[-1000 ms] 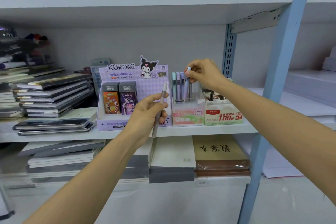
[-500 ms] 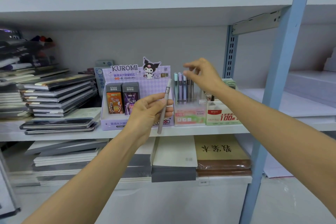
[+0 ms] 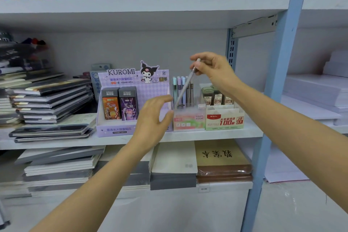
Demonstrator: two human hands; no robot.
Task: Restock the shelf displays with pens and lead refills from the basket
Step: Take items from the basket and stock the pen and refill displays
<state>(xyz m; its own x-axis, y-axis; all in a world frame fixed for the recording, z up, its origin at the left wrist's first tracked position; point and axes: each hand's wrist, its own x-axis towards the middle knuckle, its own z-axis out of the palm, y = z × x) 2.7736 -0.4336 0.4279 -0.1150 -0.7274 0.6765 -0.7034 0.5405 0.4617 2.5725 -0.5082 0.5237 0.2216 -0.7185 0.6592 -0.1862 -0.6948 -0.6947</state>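
Right hand (image 3: 213, 70) pinching top of tilted grey pen (image 3: 185, 86), tip over pen box (image 3: 189, 121), left hand (image 3: 152, 118) spread, empty, before Kuromi box (image 3: 120, 79)

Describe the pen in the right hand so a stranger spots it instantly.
On the middle shelf, find the pink FRUIT SODA box right of the purple Kuromi display. Over it the right hand pinches a grey pen by its top. Unlike the upright pastel pens in the box, it slants diagonally.
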